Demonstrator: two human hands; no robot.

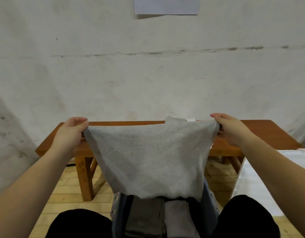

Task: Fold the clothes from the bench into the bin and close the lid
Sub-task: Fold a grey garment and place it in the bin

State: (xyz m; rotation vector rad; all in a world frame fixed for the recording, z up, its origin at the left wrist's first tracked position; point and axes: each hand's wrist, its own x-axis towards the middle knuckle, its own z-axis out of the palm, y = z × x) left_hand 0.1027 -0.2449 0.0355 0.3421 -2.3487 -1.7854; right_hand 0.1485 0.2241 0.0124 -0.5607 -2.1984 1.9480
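- Step in hand, as I judge it: one piece is being folded in the air; a grey garment [148, 157] hangs spread between two hands, in front of the bench [261, 134] and directly above the bin [120, 208]
- Left hand [71, 133]: fingers curled and pinching the garment's upper left corner; right hand [229, 129]: fingers curled round the upper right corner; the two hands are well apart, so the top edge is stretched nearly level and the cloth drapes down in a tapering sheet
- The lower hem of the garment hangs just over the bin's opening; whether it touches what lies inside cannot be told
- The bin stands near, between the person's knees [83, 224], with pale blue-grey perforated walls; folded grey cloth [144, 219] already lies in it, so the task looks partly done
- Next move, in my judgement: bring the two hands together to halve the garment, or lower it and fold it over itself, then lay it flat on the stack in the bin; the hands need to stay level so the fold is square, and the hem should not bunch against the bin wall
- Counts: one bench; one bin; one garment in hand; two hands, both holding it
- More cloth [174, 119] shows at the far edge of the bench behind the held garment, grey with a bit of white beside it; how many pieces cannot be told
- Folded pieces in the bin: at least two shades of grey, exact number unclear
- No lid can be made out for certain; the closing step is not yet done
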